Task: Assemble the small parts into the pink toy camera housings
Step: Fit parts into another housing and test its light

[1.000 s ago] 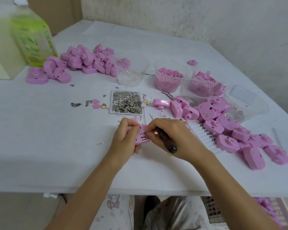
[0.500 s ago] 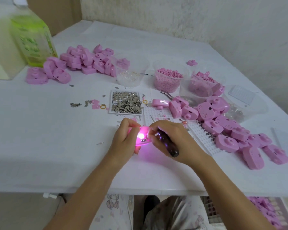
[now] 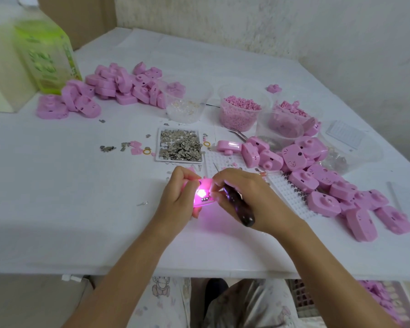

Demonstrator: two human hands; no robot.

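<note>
A pink toy camera housing (image 3: 205, 195) sits between both hands just above the white table, its inside glowing bright pink-white, with small metal cells showing. My left hand (image 3: 178, 200) grips its left side. My right hand (image 3: 244, 200) pinches its right edge while a dark-handled tool (image 3: 238, 204) lies in that palm, pointing toward me. A white tray of small metal parts (image 3: 180, 145) lies just beyond the hands.
Pink housings are heaped at the far left (image 3: 118, 84) and along the right (image 3: 322, 183). Clear tubs (image 3: 240, 110) of pink bits stand at the back. A white pegboard (image 3: 287, 190) lies under the right pile. A green bottle (image 3: 45, 53) stands far left.
One second ago the housing was dark; it lit up half a second ago and still glows. Both hands stay almost in place, the right fingers pressed at the housing's edge.
</note>
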